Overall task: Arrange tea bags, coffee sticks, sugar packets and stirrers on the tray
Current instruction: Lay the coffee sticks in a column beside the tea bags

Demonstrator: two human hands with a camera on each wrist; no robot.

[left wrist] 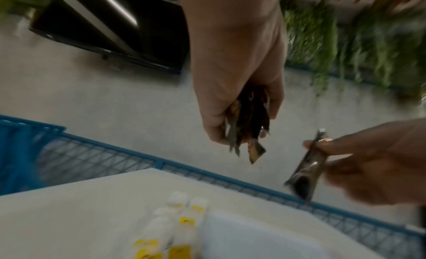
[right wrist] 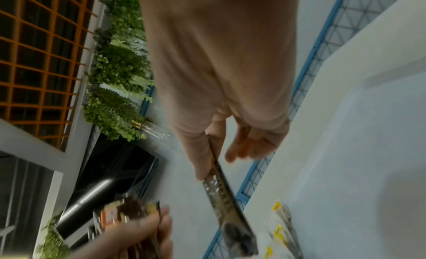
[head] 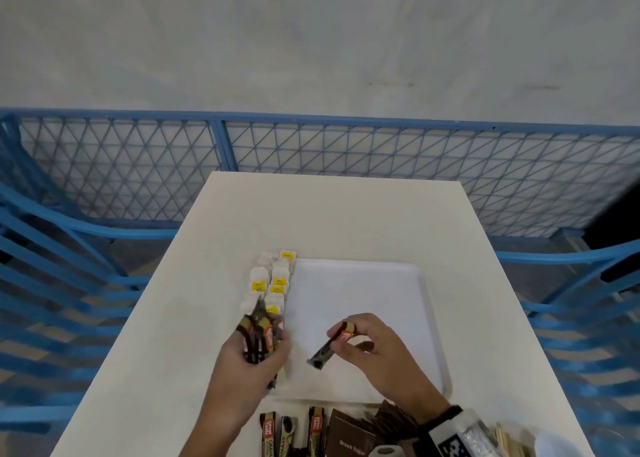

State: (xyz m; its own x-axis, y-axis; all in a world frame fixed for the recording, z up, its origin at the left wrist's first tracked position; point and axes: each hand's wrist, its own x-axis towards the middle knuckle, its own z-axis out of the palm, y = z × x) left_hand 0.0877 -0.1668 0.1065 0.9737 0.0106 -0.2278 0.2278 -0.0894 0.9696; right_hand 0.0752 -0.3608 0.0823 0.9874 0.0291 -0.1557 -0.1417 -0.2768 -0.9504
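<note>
A white tray [head: 408, 318] lies on the white table [head: 207, 242]. White tea bags with yellow tags [head: 272, 282] sit in two rows along the tray's left side. My left hand [head: 254, 356] grips a bundle of dark coffee sticks [head: 258, 335] over the tray's near left edge. My right hand [head: 367, 344] pinches a single coffee stick [head: 330, 347] above the tray's near middle, tilted down to the left. The left wrist view shows the bundle [left wrist: 247, 124] and the single stick [left wrist: 307, 166]. In the right wrist view the single stick [right wrist: 224, 197] hangs from my fingers.
More coffee sticks [head: 277, 434], brown sugar packets [head: 351, 437] and wooden stirrers [head: 509, 439] lie at the table's near edge. A blue mesh fence [head: 346, 166] stands behind the table, with blue railings at both sides.
</note>
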